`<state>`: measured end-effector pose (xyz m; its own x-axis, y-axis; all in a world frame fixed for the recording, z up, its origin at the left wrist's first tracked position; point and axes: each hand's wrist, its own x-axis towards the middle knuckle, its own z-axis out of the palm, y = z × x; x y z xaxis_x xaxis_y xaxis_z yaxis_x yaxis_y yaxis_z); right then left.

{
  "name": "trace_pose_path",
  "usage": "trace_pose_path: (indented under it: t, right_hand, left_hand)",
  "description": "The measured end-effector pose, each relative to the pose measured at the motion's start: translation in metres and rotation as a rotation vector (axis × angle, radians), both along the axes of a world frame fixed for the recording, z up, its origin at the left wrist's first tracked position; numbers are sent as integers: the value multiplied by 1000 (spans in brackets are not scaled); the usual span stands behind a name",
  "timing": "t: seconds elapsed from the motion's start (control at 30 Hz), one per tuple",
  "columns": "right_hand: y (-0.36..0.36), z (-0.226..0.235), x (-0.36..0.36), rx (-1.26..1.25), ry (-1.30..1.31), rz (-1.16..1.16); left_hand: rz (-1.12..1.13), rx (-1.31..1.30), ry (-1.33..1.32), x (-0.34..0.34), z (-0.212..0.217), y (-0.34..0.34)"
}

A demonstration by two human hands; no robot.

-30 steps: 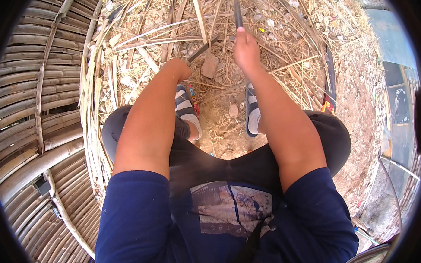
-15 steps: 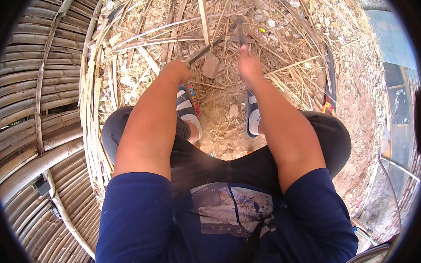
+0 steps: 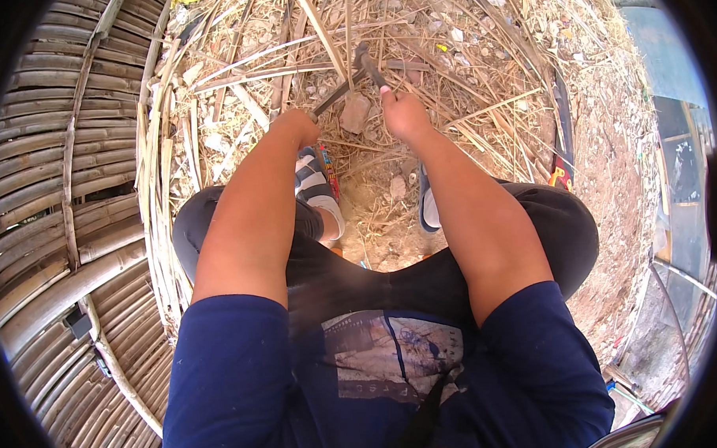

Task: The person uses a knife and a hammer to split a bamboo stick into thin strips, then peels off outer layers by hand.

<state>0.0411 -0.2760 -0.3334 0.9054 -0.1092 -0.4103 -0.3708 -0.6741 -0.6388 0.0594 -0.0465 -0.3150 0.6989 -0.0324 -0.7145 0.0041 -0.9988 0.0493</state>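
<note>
In my closed left hand (image 3: 296,129) is a dark, narrow blade (image 3: 334,96) that slants away to the upper right; its grip is hidden by the hand. My right hand (image 3: 406,114) is wrapped round the handle of a hammer (image 3: 373,69). The hammer's head is at the far end of the blade and seems to meet it. A pale split strip (image 3: 320,32) leans down to the blade, with a thinner strip (image 3: 349,35) beside it. Just below the blade lies a reddish stone (image 3: 355,113).
Straw, long strips and stones cover the ground (image 3: 480,85). A slatted bamboo wall (image 3: 36,140) rises on the left, with strips (image 3: 163,231) heaped along it. My sandalled left foot (image 3: 314,182) is close below my left hand. Bluish panels (image 3: 675,134) stand on the right.
The hammer has swung left and down to the blade's far end, with my right hand moving left. The wide pale strip has tilted to the left at its top.
</note>
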Motion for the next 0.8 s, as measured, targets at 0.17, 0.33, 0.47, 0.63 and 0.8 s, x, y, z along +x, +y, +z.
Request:
trace_pose_path:
  t: [0.17,0.33,0.47,0.63,0.8]
  right_hand:
    - [3,48,18,125,-305,-229]
    - [1,7,-6,39,-277,-111]
    - [2,-46,-32,-103,-65,56]
    - [-2,-20,-6,-42,9,-28]
    - [-4,-21,17,268,-7,-241]
  left_hand:
    - [-153,8,-6,3,-21,10]
    - [13,-41,44,2,1,1]
    - [-133,47,-40,-2,-27,7]
    - [-144,56,14,-1,-47,10]
    - [-109,40,64,2,-36,5]
